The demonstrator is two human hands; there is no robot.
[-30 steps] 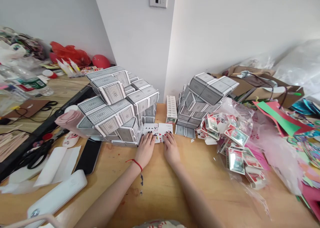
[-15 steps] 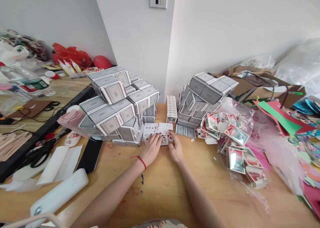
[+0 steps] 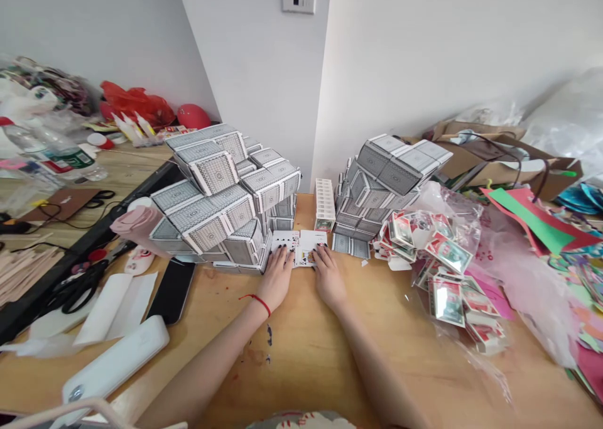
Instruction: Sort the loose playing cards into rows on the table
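Playing cards (image 3: 305, 242) lie face up on the table between two piles of grey-backed card boxes. My left hand (image 3: 276, 277) rests on the left side of these cards, its dark-nailed fingers stretched out flat. On the right side, my right hand (image 3: 328, 279) lies with fingers extended over the cards' edge. Neither hand grips anything. Left of my left hand rises the larger stack of card boxes (image 3: 211, 218). A second stack (image 3: 372, 193) stands beyond my right hand. Behind the cards is a narrow upright row of small white-edged packs (image 3: 325, 203).
Clear plastic with small red-and-green card packs (image 3: 447, 300) lies at right, near cardboard boxes (image 3: 499, 165) and coloured paper. At left are a black phone (image 3: 172, 291), a white elongated device (image 3: 115, 360), scissors (image 3: 78, 291) and a paper roll (image 3: 103, 306). A wall stands behind.
My left hand has slid left and back from the middle of the cards, uncovering more of their faces. My right hand has moved slightly, its fingers now further over the cards' right side.
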